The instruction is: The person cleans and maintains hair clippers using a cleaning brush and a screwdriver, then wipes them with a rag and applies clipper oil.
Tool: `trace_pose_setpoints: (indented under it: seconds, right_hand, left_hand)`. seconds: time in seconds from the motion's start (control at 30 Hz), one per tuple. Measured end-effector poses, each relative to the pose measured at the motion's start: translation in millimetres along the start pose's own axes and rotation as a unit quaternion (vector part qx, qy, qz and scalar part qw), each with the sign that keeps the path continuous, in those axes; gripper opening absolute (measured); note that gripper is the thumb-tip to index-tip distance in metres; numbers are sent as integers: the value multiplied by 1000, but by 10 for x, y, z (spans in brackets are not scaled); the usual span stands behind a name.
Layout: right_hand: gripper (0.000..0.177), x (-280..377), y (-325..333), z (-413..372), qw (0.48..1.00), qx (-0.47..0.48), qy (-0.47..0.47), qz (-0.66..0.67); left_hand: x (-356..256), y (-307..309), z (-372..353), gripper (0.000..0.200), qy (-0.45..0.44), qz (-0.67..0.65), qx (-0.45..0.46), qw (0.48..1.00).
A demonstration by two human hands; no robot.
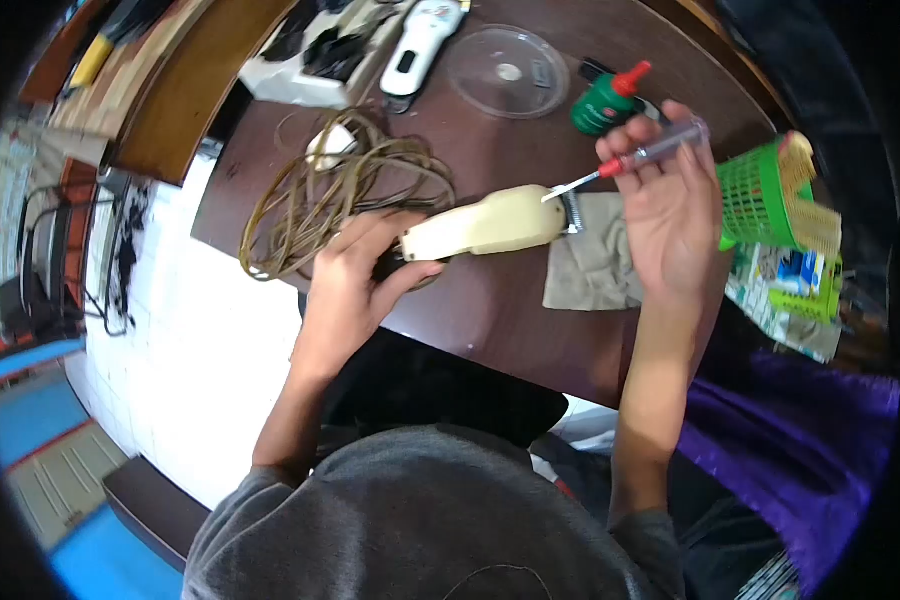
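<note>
Bracing the clipper (485, 222) with the left fingers (378, 228) looked wise to me; the right fingers (694, 168) pinched the screwdriver (613, 168).

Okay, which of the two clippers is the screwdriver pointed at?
The cream clipper in the left hand: the screwdriver reaches its blade end. The white clipper lies farther off, beside the clear lid.
</note>
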State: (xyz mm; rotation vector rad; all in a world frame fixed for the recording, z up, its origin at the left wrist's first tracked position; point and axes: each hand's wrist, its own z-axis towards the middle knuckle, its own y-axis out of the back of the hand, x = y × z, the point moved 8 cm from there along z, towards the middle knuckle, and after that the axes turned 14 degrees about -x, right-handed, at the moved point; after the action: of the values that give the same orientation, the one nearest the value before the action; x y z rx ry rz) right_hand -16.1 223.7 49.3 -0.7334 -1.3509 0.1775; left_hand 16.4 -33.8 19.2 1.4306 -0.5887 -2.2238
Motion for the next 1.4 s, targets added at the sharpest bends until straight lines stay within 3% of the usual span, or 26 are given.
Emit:
trace_pose_setpoints:
  seconds: [0.03,0.1,0.13,0.2,0.23,0.53,0.87,0.93,1.17,1.27,1.33,1.37,1.4]
  right_hand:
    - [33,-37,-196,-104,1000,12,-7,-1]
    - [37,-216,-421,-249,970,-9,-139,198]
    - [37,-300,-470,-267,971,-6,-143,193]
    - [53,-441,-721,-389,954,132,-166,210]
    - [58,-520,-778,-443,962,92,-182,182]
    - [51,-901,-1070,-607,976,144,-158,29]
    - [52,-947,-1083,-634,974,165,-157,-19]
    - [52,-903,-1113,-634,968,191,-156,40]
    - [53,-952,-1113,-618,966,195,-169,15]
    - [50,-946,-1150,-642,965,209,-161,12]
    - [41,-857,-1235,-667,961,211,-51,-171]
    - [41,-859,-1340,-746,960,212,-54,-172]
    - [35,-765,-1440,-798,960,161,39,-226]
  left_hand:
    - [20,-20,6,42,-6,-19,-2,1000]
    - [109,-62,-14,42,13,-34,-5,999]
    - [102,-72,-10,43,-17,-41,-17,999]
    - [97,-87,-33,44,-48,-49,-36,997]
    - [110,-83,-31,44,-44,-51,-40,997]
    - [145,-45,-86,43,-86,-38,-63,994]
    - [158,-35,-102,43,-71,-23,-57,996]
    - [160,-40,-100,44,-68,-21,-54,996]
    - [182,-41,-106,44,-65,-37,-58,996]
    - [183,-39,-99,43,-67,-34,-62,995]
    - [192,-25,-111,43,-68,-33,-62,995]
    - [206,-37,-119,44,-61,-32,-43,997]
    - [220,-47,-121,44,-54,-31,-26,998]
